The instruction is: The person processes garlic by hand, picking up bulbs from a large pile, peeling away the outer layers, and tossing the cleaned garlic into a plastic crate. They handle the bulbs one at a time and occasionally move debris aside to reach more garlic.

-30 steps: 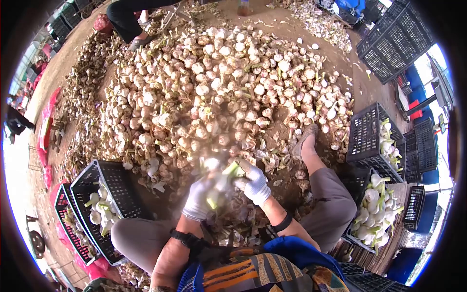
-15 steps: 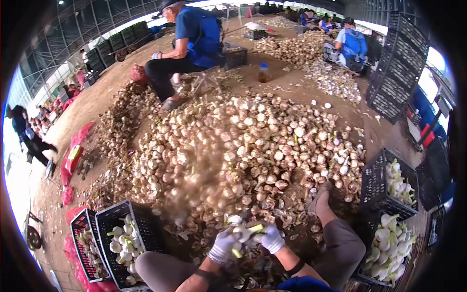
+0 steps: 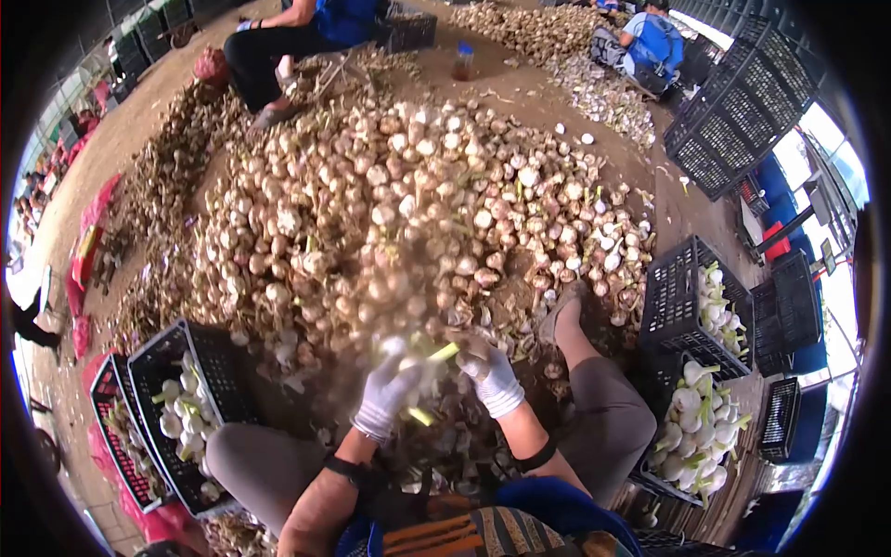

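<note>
My left hand (image 3: 388, 390), in a white glove, is closed around garlic; a garlic bulb (image 3: 393, 347) shows at its fingertips. One green cut stem (image 3: 444, 353) points toward my right hand, and another stem (image 3: 420, 416) sticks out below the left palm. My right hand (image 3: 490, 379), gloved too, is curled close beside the first stem; what its fingers grip is too blurred to make out. Right in front of both hands spreads a large heap of unpeeled garlic bulbs (image 3: 371, 204). Loose skins lie on the ground below the hands.
To my left stands a black crate (image 3: 237, 371) with trimmed garlic, beside a narrower crate (image 3: 121, 436). Two more garlic-filled crates, an upper one (image 3: 673, 292) and a lower one (image 3: 664, 483), flank my right leg. A seated person (image 3: 278, 37) works beyond the heap; stacked crates (image 3: 742, 102) rise at right.
My view has tilted down and swung right, so the scene sits higher and further left. Both hands stay close together; the right hand now sits slightly apart from the stem.
</note>
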The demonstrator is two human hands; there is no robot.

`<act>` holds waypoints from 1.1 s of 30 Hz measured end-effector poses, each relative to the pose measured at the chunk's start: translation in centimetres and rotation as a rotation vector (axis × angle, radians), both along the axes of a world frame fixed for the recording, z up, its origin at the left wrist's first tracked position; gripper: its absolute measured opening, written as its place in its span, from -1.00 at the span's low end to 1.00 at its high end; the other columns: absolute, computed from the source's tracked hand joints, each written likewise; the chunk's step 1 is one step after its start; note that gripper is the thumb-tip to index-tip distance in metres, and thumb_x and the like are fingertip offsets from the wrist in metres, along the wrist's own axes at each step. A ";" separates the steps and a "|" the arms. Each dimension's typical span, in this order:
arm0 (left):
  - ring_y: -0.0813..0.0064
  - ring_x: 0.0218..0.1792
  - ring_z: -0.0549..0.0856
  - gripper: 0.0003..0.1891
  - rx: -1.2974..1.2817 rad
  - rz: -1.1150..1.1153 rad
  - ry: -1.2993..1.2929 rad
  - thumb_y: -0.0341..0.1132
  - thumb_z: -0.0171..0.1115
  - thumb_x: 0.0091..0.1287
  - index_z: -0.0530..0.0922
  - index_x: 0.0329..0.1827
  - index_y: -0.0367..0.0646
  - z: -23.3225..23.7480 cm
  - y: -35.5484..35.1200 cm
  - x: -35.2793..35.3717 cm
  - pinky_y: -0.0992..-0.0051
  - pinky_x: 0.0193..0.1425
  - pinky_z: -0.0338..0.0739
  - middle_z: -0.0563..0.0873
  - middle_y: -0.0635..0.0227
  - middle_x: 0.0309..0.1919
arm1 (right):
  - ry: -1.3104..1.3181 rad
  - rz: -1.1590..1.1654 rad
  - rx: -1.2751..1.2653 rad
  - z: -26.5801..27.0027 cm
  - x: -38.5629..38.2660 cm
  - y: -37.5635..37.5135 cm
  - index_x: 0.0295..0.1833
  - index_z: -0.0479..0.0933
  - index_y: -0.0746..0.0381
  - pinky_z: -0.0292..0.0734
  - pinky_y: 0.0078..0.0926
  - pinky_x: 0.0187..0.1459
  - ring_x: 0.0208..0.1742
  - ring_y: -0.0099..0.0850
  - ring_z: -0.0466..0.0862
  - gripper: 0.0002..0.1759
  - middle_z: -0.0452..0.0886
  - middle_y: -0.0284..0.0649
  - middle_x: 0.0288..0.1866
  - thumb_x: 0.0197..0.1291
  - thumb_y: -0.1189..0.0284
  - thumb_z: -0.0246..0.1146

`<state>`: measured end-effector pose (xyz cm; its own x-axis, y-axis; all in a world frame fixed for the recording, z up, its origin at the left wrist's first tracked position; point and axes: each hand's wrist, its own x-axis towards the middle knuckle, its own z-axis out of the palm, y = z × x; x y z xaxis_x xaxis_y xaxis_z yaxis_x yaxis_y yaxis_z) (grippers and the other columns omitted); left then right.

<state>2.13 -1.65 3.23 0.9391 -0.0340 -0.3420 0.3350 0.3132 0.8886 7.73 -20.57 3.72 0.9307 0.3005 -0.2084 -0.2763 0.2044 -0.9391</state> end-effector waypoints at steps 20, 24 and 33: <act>0.34 -0.59 0.67 -0.55 -0.043 -0.092 0.060 -0.02 0.17 0.30 0.58 -0.23 -0.36 -7.3 0.5 -1.3 0.43 -0.55 0.59 0.68 0.15 -0.49 | 0.247 -0.073 0.643 -8.7 0.1 -0.7 -0.15 0.55 0.34 0.66 -0.25 -0.09 -0.16 -0.24 0.68 -0.70 0.65 -0.08 -0.19 0.11 0.34 0.32; 0.33 -0.63 0.67 -0.82 -0.115 0.026 0.022 -0.43 0.21 0.19 0.57 -0.26 -0.43 -5.2 0.4 -0.1 0.45 -0.64 0.58 0.69 0.13 -0.47 | 0.245 -0.007 0.546 -9.7 -1.3 -0.2 -0.14 0.54 0.36 0.67 -0.20 -0.14 -0.17 -0.22 0.68 -0.72 0.65 -0.06 -0.18 0.16 0.36 0.27; 0.51 -0.42 0.69 -0.65 -0.183 -0.295 -0.086 -0.32 0.35 0.13 0.58 -0.06 -0.33 5.4 3.1 0.5 0.57 -0.36 0.56 0.70 0.27 -0.42 | 0.703 -0.445 0.462 -9.0 1.1 -4.2 -0.17 0.51 0.24 0.43 -0.61 -0.70 -0.63 -0.48 0.52 -0.81 0.59 -0.24 -0.46 0.11 0.44 0.30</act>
